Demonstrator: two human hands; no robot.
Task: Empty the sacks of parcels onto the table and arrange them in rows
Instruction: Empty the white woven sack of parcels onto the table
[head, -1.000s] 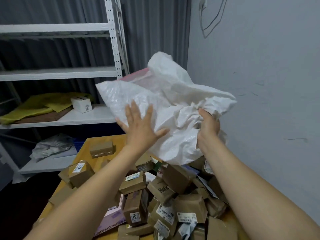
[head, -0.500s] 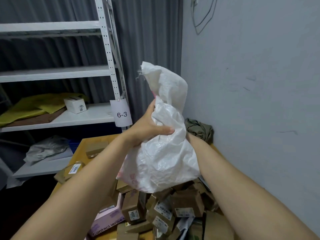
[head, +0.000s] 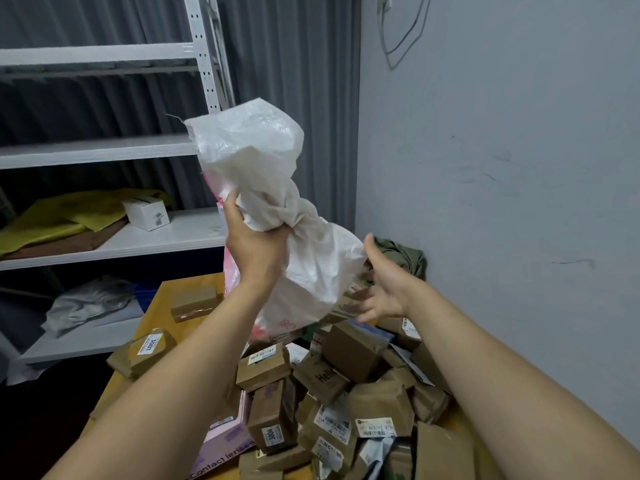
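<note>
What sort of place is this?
Probably a parcel sorting or stock room: labelled cardboard parcels heaped on a wooden table, white metal shelving behind, a woven sack held up.

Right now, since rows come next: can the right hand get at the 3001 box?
Probably not directly: the sack and the left hand gripping it lie between the open right hand and the 3001 box.

Visible body: two bare forearms, the left forearm [head: 166, 393] at lower left of the frame, the right forearm [head: 502, 368] at lower right. Bare left hand [head: 254, 244] and right hand [head: 382, 289] sit mid-frame.
</note>
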